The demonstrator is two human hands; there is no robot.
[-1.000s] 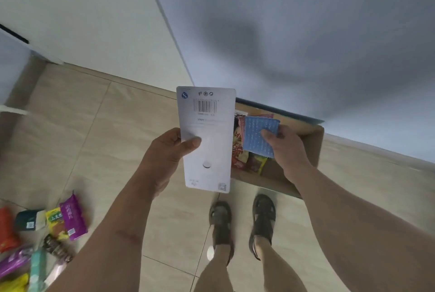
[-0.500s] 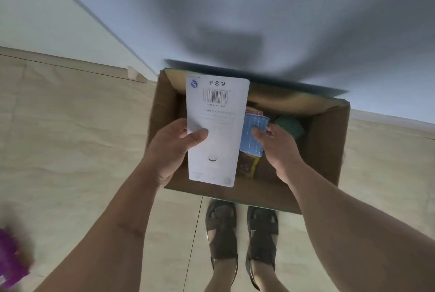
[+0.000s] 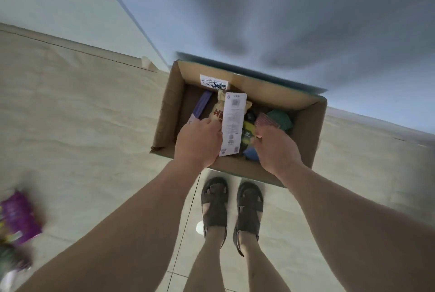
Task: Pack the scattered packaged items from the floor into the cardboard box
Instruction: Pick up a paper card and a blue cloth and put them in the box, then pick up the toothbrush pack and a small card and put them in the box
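Note:
The open cardboard box (image 3: 170, 108) stands on the tiled floor against the wall, just beyond my feet. Inside it lie a purple carton (image 3: 202, 105), a brown snack bag (image 3: 217, 112), a green pack (image 3: 281, 119) and a pinkish pack (image 3: 266, 120). My left hand (image 3: 199, 142) grips the left edge of a long white card pack (image 3: 233, 124), which is down inside the box. My right hand (image 3: 276, 150) is also in the box. Its fingers are curled over a blue packet (image 3: 250, 153) that is mostly hidden beneath it.
A blurred purple packet (image 3: 20, 217) and other loose packs (image 3: 13, 260) lie on the floor at the lower left. My sandalled feet (image 3: 231, 204) stand right at the box's near wall. A grey wall rises behind the box.
Both hands have dropped from above the box down into it. The white card pack now sits lower among the contents, and the blue packet has sunk under my right hand.

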